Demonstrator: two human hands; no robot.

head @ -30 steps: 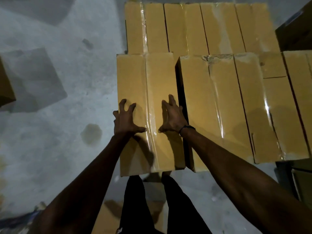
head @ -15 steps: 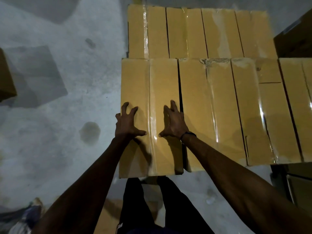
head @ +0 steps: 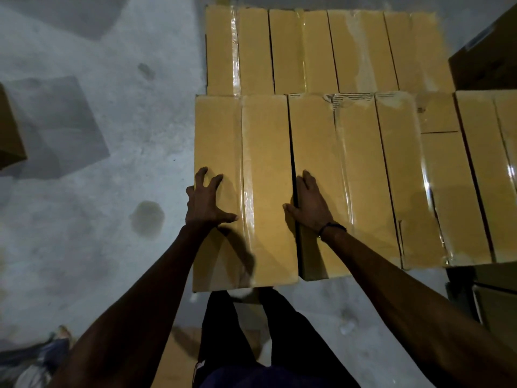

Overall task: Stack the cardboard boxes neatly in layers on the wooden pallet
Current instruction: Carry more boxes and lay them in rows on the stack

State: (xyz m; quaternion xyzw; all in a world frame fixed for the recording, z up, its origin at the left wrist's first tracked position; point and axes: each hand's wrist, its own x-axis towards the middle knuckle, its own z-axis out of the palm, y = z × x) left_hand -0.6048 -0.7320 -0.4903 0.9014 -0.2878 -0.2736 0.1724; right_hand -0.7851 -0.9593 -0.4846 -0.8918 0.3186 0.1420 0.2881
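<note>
grey concrete floor (head: 84,247) | gap's closing: box (head: 243,191) under spread fingers (head: 212,182) now sitting flush against neighbour box (head: 341,177) | layer's tidying up

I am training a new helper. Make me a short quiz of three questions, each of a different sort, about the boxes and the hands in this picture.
1. True or false: the left hand lies on top of the leftmost front box.
2. Where is the right hand? A. hanging at the person's side B. over the dark seam between the leftmost front box and its right neighbour C. on the back row of boxes
3. Fill in: the leftmost front box sticks out toward the ____ past its neighbour's front edge.

Key: 1 true; 2 B; 3 person
</note>
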